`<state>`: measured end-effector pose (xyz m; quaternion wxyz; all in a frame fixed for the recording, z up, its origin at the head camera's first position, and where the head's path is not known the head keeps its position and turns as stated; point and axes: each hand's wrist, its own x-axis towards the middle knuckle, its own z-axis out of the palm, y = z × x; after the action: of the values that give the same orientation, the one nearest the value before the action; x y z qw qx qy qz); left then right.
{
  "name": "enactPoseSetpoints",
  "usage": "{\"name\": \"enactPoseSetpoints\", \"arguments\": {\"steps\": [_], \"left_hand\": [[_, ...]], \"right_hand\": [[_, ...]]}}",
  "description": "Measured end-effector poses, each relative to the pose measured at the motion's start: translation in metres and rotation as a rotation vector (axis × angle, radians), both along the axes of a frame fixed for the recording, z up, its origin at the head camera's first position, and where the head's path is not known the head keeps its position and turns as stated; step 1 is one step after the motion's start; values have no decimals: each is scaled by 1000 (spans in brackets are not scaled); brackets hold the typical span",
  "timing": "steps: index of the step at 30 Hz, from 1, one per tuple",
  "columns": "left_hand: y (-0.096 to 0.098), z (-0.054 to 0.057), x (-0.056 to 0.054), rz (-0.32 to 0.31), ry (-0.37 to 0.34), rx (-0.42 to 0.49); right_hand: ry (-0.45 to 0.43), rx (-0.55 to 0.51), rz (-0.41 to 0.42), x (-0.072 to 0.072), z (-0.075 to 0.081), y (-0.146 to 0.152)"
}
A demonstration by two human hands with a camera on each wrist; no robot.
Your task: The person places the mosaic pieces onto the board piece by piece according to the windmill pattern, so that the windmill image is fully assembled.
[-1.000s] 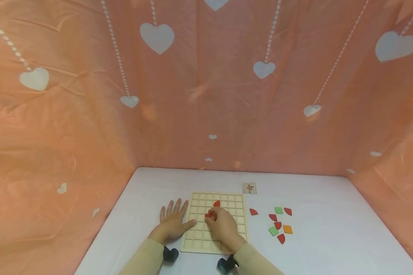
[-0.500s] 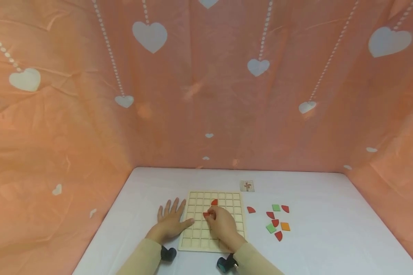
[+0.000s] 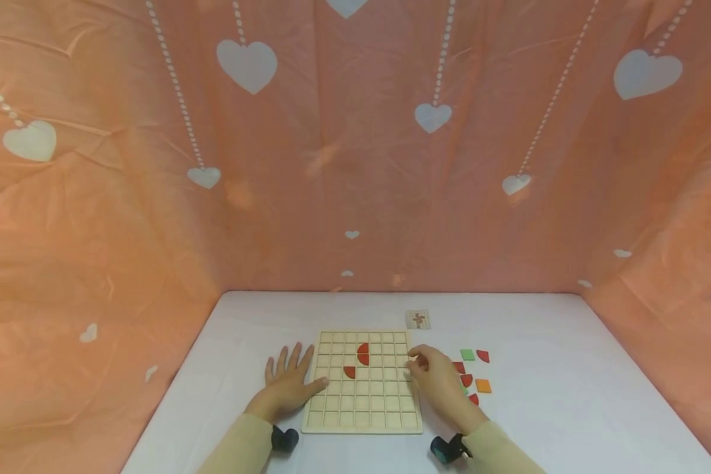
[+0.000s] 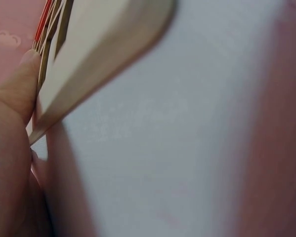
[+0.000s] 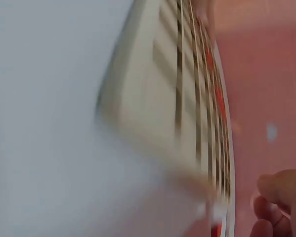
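Observation:
My left hand (image 3: 287, 388) lies flat with fingers spread on the table, its thumb resting on the left edge of the wooden grid board (image 3: 339, 401). The thumb (image 4: 21, 84) also shows against the board's rim in the left wrist view. Three red quarter-circle tiles sit in the grid: an upper tile (image 3: 363, 347), a tile (image 3: 363, 359) directly below it, and a lower-left tile (image 3: 349, 372). My right hand (image 3: 441, 382) hovers at the board's right edge, fingers loosely bent (image 5: 281, 190), with nothing visible between them. It covers the spot where a loose red tile lay.
Right of my right hand lie loose red quarter-circle tiles (image 3: 482, 356), a green square tile (image 3: 467, 355) and an orange square tile (image 3: 483, 386). The hand partly hides some. A small pattern card (image 3: 418, 319) lies beyond the board. An orange curtain (image 3: 355, 197) surrounds the white table.
My right hand has let go of a red quarter-circle tile, left in the grid, and moved right off the board. My left hand stays put. The head view has shifted slightly.

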<state>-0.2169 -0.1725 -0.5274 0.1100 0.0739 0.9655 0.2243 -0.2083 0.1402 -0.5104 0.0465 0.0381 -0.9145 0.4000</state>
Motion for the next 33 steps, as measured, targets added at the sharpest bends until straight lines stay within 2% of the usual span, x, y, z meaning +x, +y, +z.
{"name": "enactPoseSetpoints", "arguments": {"steps": [3, 7, 15, 22, 28, 33], "left_hand": [[-1, 0, 0, -3, -4, 1], [-2, -3, -1, 2, -3, -11], [-2, -6, -3, -9, 20, -5], [-1, -3, -2, 0, 6, -3], [-2, -2, -2, -4, 4, -7], [-1, -3, -2, -3, -3, 3]], "right_hand": [[7, 55, -68, -1, -1, 28], [-16, 86, -94, 0, -1, 62], [-116, 48, -131, 1, 4, 108], [-146, 68, -183, -1, 0, 130], [-200, 28, -210, -4, -5, 136], [-209, 23, -225, -7, -8, 138]]}}
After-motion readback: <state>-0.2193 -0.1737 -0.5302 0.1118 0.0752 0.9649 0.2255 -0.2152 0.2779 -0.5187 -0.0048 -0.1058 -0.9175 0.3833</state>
